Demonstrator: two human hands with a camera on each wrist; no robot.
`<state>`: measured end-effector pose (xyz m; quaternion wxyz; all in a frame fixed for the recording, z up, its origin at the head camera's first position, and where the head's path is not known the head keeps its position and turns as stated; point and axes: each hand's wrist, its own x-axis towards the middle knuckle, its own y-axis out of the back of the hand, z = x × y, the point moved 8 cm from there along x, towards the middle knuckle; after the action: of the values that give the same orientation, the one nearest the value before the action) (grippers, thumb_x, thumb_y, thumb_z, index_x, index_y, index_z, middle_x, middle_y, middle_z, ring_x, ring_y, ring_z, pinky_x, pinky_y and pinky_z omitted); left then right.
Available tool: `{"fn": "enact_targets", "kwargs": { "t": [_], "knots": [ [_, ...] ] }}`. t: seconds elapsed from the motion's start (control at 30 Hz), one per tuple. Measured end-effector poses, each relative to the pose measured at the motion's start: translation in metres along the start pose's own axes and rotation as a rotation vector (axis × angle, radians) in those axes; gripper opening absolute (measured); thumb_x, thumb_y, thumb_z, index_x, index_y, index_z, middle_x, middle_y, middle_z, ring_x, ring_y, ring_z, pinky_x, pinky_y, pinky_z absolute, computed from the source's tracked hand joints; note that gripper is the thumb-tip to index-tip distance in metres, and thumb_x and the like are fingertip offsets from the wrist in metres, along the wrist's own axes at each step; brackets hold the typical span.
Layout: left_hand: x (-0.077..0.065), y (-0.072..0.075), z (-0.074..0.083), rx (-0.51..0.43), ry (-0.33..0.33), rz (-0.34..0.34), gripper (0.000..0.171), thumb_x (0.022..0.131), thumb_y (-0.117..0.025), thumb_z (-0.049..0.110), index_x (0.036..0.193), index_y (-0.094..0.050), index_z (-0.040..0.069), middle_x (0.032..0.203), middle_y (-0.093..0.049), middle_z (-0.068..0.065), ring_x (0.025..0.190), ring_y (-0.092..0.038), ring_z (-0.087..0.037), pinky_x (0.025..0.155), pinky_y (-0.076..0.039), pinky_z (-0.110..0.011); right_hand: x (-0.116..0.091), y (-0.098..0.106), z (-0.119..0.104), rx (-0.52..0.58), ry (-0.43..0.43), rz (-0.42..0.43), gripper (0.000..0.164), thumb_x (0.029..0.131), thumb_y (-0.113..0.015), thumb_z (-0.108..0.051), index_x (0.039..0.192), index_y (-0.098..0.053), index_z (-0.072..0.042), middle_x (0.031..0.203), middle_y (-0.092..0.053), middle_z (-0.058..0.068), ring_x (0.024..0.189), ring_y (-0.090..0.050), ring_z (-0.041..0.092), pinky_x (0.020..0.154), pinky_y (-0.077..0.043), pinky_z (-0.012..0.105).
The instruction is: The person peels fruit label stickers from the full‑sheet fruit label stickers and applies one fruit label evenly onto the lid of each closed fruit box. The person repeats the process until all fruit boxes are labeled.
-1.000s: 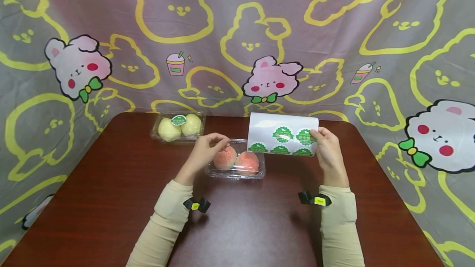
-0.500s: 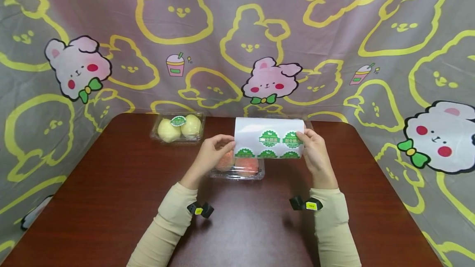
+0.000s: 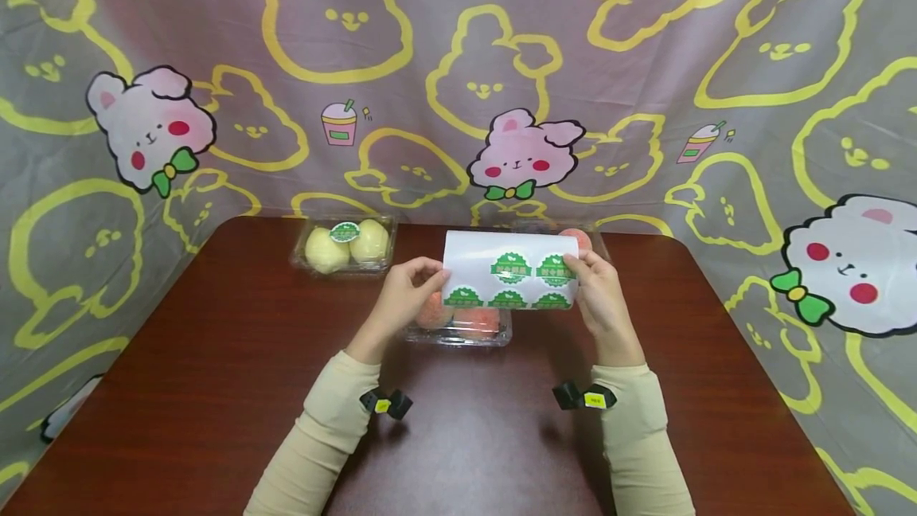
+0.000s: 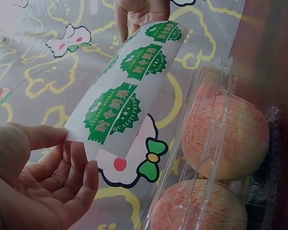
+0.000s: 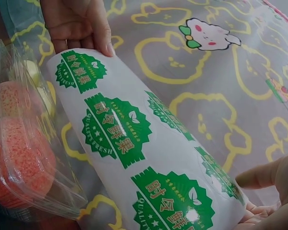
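At the left edge of the sticker sheet (image 3: 467, 252): our left hand (image 3: 403, 293), pinching.
Right edge: our right hand (image 3: 603, 299), pinching.
Handling: raised above the table (image 3: 215, 388); we judge it light, limp, slick, easily creased, best held by opposite edges.
Beyond, partly hidden: peach box (image 3: 458, 338).
Far left: yellow-fruit box (image 3: 302, 256).

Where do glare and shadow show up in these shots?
Head view: pale sheen on the table, small dark shadows below the wrist cameras; right wrist view: a bright glare spot on the sticker sheet; left wrist view: pale reflections along the clear container.
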<state>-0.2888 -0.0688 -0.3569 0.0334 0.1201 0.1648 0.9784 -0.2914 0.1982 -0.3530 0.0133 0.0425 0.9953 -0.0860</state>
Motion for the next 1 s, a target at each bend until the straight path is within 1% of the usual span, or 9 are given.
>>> {"fn": "enact_targets", "kwargs": {
  "t": [0.17,0.4,0.47,0.5,0.63,0.7,0.8,0.93,1.0],
  "knots": [
    [0.001,0.001,-0.001,0.003,0.008,0.016,0.019,0.091,-0.064,0.011,0.099,-0.068,-0.006,0.086,-0.067,-0.023,0.066,-0.051,-0.003,0.064,-0.044,-0.015,0.000,-0.003,0.000,-0.008,0.004,-0.026,0.012,0.095,-0.052,-0.002,0.090,-0.056,-0.012,0.073,-0.065,-0.014,0.071,-0.062,-0.001,0.069,-0.053,0.015],
    [0.003,0.007,0.001,-0.015,-0.006,0.060,0.018,0.091,-0.065,0.010,0.096,-0.068,-0.006,0.085,-0.066,-0.022,0.068,-0.051,-0.002,0.066,-0.044,-0.015,-0.001,-0.007,0.003,-0.054,0.009,-0.085,0.011,0.093,-0.055,-0.001,0.092,-0.056,-0.012,0.073,-0.069,-0.015,0.071,-0.064,-0.001,0.069,-0.054,0.015],
    [0.003,0.009,0.001,-0.015,-0.005,0.069,0.018,0.090,-0.065,0.010,0.096,-0.068,-0.006,0.085,-0.066,-0.022,0.069,-0.051,-0.003,0.066,-0.043,-0.015,-0.001,-0.009,0.004,-0.079,0.010,-0.100,0.008,0.094,-0.055,-0.002,0.096,-0.056,-0.010,0.074,-0.069,-0.016,0.073,-0.065,-0.001,0.070,-0.054,0.015],
    [0.002,0.009,0.001,-0.014,-0.006,0.072,0.018,0.090,-0.065,0.010,0.096,-0.068,-0.006,0.085,-0.066,-0.022,0.070,-0.051,-0.003,0.066,-0.043,-0.015,-0.002,-0.010,0.004,-0.095,0.009,-0.107,0.008,0.094,-0.055,-0.003,0.101,-0.055,-0.007,0.075,-0.069,-0.017,0.073,-0.065,-0.002,0.069,-0.055,0.015],
    [0.001,0.010,0.003,-0.015,-0.013,0.085,0.018,0.090,-0.066,0.010,0.096,-0.068,-0.006,0.087,-0.067,-0.022,0.070,-0.051,-0.003,0.066,-0.043,-0.014,-0.004,-0.014,0.004,-0.120,-0.001,-0.121,0.024,0.096,-0.052,-0.005,0.118,-0.048,0.004,0.075,-0.069,-0.019,0.073,-0.065,-0.003,0.068,-0.055,0.015],
    [0.001,0.011,0.005,-0.019,-0.026,0.101,0.017,0.089,-0.066,0.010,0.096,-0.067,-0.006,0.087,-0.067,-0.023,0.069,-0.051,-0.002,0.065,-0.043,-0.014,-0.004,-0.015,0.004,-0.123,-0.006,-0.125,0.030,0.097,-0.051,-0.006,0.123,-0.045,0.007,0.075,-0.069,-0.019,0.073,-0.066,-0.003,0.068,-0.055,0.015],
    [-0.001,0.013,0.007,-0.014,-0.055,0.141,0.017,0.088,-0.068,0.010,0.096,-0.067,-0.005,0.087,-0.067,-0.023,0.069,-0.051,0.000,0.065,-0.044,-0.013,-0.005,-0.017,0.004,-0.117,-0.007,-0.130,0.032,0.098,-0.050,-0.006,0.126,-0.044,0.007,0.075,-0.069,-0.019,0.073,-0.066,-0.004,0.068,-0.055,0.015],
    [-0.003,0.017,0.012,0.010,-0.116,0.216,0.018,0.085,-0.072,0.010,0.095,-0.066,-0.003,0.085,-0.068,-0.021,0.070,-0.053,0.000,0.065,-0.047,-0.013,-0.006,-0.018,0.004,-0.109,-0.002,-0.132,0.027,0.098,-0.050,-0.007,0.122,-0.047,0.005,0.075,-0.069,-0.019,0.072,-0.065,-0.004,0.067,-0.055,0.015],
    [-0.004,0.020,0.015,0.022,-0.154,0.260,0.019,0.083,-0.074,0.009,0.095,-0.066,-0.003,0.084,-0.068,-0.020,0.071,-0.055,-0.004,0.066,-0.050,-0.018,-0.006,-0.018,0.005,-0.098,0.000,-0.131,0.022,0.098,-0.049,-0.007,0.119,-0.048,0.002,0.075,-0.069,-0.019,0.072,-0.066,-0.004,0.067,-0.055,0.015]
  ]
}}
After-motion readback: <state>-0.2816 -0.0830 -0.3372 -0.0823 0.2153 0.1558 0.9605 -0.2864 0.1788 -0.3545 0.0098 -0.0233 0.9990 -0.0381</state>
